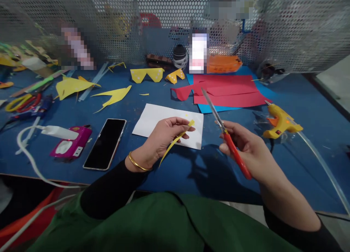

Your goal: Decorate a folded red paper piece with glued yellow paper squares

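Between the thumb and fingers of my left hand (168,135) is a thin strip of yellow paper (175,142), its tail curving down toward me. Beneath that hand lies a folded white sheet (149,117) with a tiny yellow scrap on it. My right hand (247,148) is closed around red-handled scissors (235,154), raised above the table, blades pointing up and away to the left. The blades look closed together. Beyond the hands are yellow paper glasses (147,75), a smaller orange pair (175,76) and a red glasses-shaped cutout (184,92).
Red sheets (226,99) lie over blue paper. A yellow glue gun (281,121) rests at right, its glue stick trailing toward me. On the left are a black-screened phone (105,144), a purple power socket (71,142) with a white cable, and yellow paper offcuts (72,87). Perforated metal panels stand behind.
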### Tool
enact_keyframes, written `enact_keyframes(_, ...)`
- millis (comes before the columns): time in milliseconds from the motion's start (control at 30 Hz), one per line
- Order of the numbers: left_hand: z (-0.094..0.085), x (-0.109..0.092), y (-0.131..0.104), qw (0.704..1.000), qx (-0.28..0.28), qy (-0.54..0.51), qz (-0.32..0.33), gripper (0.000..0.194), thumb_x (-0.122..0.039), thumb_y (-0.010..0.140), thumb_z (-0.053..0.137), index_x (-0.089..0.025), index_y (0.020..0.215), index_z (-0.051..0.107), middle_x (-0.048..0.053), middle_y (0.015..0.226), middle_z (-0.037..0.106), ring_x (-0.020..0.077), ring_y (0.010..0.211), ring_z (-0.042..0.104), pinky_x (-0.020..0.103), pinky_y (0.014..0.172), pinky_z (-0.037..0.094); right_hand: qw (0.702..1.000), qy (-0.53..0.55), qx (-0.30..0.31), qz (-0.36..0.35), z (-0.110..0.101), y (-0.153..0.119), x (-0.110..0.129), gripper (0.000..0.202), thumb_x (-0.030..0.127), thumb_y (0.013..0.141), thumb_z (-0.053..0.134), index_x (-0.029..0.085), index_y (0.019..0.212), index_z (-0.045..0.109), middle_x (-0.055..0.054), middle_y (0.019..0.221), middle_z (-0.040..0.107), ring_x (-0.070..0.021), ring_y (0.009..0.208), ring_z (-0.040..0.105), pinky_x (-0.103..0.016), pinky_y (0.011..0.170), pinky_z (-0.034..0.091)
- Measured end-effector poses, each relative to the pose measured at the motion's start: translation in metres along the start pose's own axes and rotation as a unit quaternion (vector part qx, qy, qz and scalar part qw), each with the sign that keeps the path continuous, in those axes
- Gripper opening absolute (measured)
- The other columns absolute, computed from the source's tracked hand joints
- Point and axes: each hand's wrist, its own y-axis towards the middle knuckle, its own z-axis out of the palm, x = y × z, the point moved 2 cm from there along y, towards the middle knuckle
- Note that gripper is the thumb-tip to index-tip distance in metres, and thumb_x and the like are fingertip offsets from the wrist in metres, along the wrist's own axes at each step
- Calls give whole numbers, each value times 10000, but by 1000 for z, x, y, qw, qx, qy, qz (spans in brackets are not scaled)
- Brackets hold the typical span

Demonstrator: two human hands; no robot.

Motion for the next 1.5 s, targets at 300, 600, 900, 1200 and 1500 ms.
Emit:
enact_keyframes(300,-1,2,2,999,-19,-29,-18,61,-127,826,737,-142,833,678,41,800,774,69,566,632,183,532,450,983,-176,55,4,-12,-11,-19,468,491,736,807,305,1160,738,6,845,624,-151,692,585,-247,587,486)
enact_keyframes(600,2,8,2,999,-22,-22,-33,8,-156,859,711,-158,855,717,28,798,752,79,598,620,185,504,433,971,-201,128,16,-12,-15,-21,508,582,763,769,301,1185,724,-9,838,664,-167,690,653,-223,521,506)
enact_keyframes(900,3,12,1,998,-19,-5,-52,46,-164,866,686,-158,829,714,36,768,725,95,591,617,199,509,422,972,-184,146,25,-6,-17,-16,527,600,773,756,298,1204,733,14,729,611,-146,591,604,-232,500,511)
enact_keyframes(1200,7,10,-1,995,-25,39,-86,66,-185,863,697,-155,818,735,36,725,724,95,562,596,207,510,411,969,-160,183,36,-6,-18,-18,506,523,816,752,318,1276,700,25,712,594,-126,549,599,-205,464,505)
enact_keyframes(1500,8,11,1,996,-23,39,-79,94,-166,863,696,-158,777,732,39,731,726,94,570,597,202,501,409,974,-154,162,35,-3,-15,-15,452,586,806,737,304,1159,757,21,667,594,-127,516,592,-211,445,497)
